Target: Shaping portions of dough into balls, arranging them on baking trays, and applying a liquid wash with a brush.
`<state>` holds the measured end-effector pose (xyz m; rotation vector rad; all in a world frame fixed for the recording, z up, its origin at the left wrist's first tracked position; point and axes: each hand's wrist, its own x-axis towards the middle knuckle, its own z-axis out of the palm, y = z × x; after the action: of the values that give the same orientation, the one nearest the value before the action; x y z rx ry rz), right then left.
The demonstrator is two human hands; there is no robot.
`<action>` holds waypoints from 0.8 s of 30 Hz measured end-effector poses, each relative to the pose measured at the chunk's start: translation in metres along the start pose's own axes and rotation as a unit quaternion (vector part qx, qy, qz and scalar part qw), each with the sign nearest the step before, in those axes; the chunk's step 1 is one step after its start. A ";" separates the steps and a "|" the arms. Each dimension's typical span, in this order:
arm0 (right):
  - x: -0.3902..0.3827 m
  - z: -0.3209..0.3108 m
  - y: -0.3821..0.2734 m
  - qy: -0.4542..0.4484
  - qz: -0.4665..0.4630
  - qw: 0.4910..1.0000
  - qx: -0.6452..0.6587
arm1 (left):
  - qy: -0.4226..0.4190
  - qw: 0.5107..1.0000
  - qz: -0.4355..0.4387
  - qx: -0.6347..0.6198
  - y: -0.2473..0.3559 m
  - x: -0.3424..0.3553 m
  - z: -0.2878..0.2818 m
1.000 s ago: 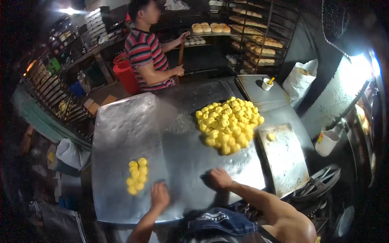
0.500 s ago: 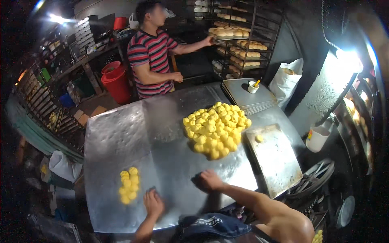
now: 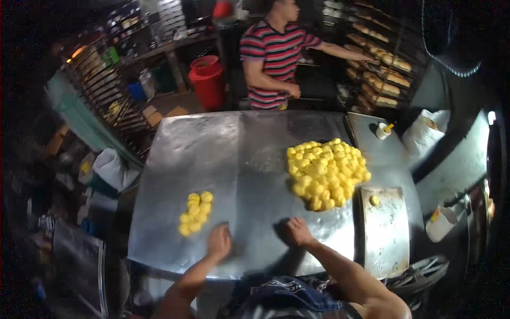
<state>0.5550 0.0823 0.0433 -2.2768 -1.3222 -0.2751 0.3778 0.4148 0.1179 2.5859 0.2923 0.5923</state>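
Note:
My left hand [image 3: 219,242] is low over the steel table [image 3: 186,143], just right of a small cluster of yellow dough balls [image 3: 196,212]; its fingers are curled and somewhat blurred. My right hand [image 3: 298,232] is curled on the table below a large heap of yellow dough balls [image 3: 326,173]. Whatever lies under either palm is hidden. At the right, a worn metal tray [image 3: 382,236] holds a single dough ball [image 3: 374,200].
A co-worker [image 3: 268,64] in a striped shirt reaches toward a rack [image 3: 380,80] of bread trays. Stacked sheets [image 3: 374,143] hold a white cup [image 3: 382,131]. Around stand red buckets [image 3: 207,85], a white sack [image 3: 422,135], a left rack [image 3: 106,95] and a white pail [image 3: 441,223].
The view has shifted. The co-worker has gone from holding a tray of buns to reaching at the rack, the tray carried rightward into it. My hands stay curled, moving slightly on the table.

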 end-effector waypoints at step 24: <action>-0.040 -0.004 -0.025 -0.009 0.102 0.992 0.072 | -0.026 0.998 -0.043 0.023 0.002 -0.058 -0.023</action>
<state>0.5137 0.0606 0.0381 -2.2733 -1.0693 -0.0852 0.3163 0.4044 0.1160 2.6130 0.4016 0.4920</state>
